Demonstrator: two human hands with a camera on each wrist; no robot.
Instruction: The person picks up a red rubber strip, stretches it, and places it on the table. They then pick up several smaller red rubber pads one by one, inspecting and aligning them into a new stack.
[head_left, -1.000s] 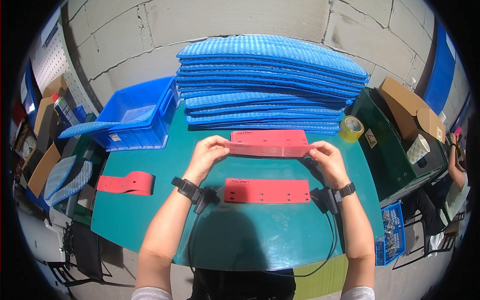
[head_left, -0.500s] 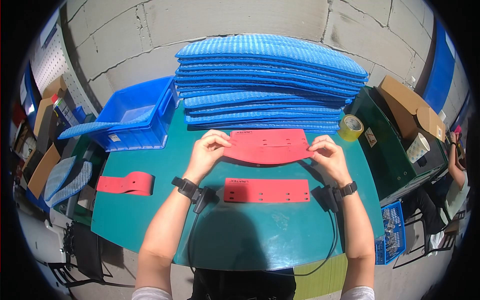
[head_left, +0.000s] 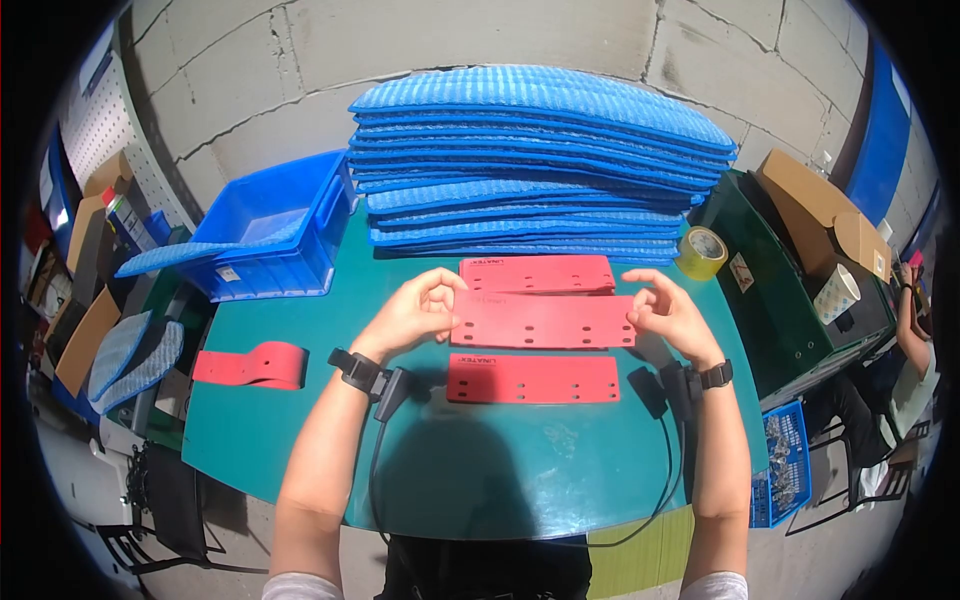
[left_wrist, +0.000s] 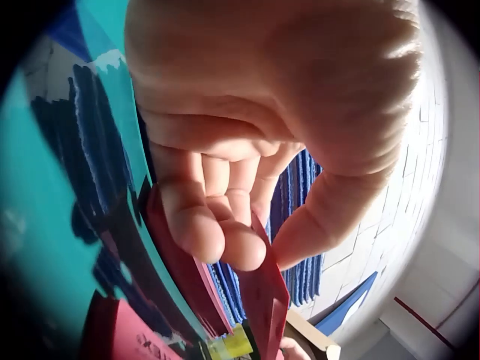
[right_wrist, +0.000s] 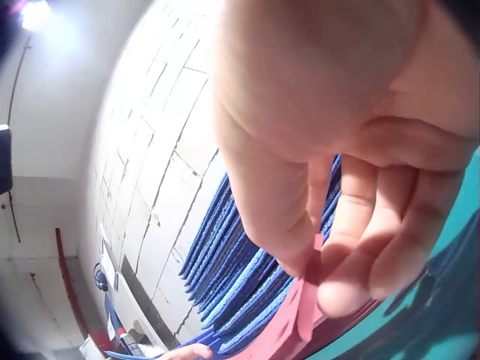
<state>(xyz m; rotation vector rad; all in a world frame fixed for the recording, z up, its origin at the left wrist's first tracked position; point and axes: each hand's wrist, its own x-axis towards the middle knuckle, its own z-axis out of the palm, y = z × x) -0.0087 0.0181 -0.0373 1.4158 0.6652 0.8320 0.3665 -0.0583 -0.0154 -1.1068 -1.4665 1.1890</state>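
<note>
A red rubber strip (head_left: 540, 320) with paired holes along its lower edge spans between my hands, its broad face showing in the head view. My left hand (head_left: 408, 315) pinches its left end between thumb and fingers; the left wrist view shows that strip (left_wrist: 266, 300) close to edge-on. At the other end my right hand (head_left: 682, 322) pinches it, and the right wrist view shows thumb and fingers on the strip (right_wrist: 300, 319). Closer to me, a second red strip (head_left: 535, 380) lettered LINATEX lies flat. Just beyond the held one lie stacked red strips (head_left: 540, 270), partly covered.
A tall stack of blue textile pads (head_left: 540, 165) stands by the wall. Left of it is a blue bin (head_left: 285, 265), with a folded red strip (head_left: 250, 366) nearer me. Clear tape (head_left: 702, 255) and a green case (head_left: 800, 300) are on the right. Cables trail from both wrists.
The held strip has gone from a narrow tilted view, through a downward sag, to a straighter broad face nearer me. More of the far strips shows. Both hands have shifted with it.
</note>
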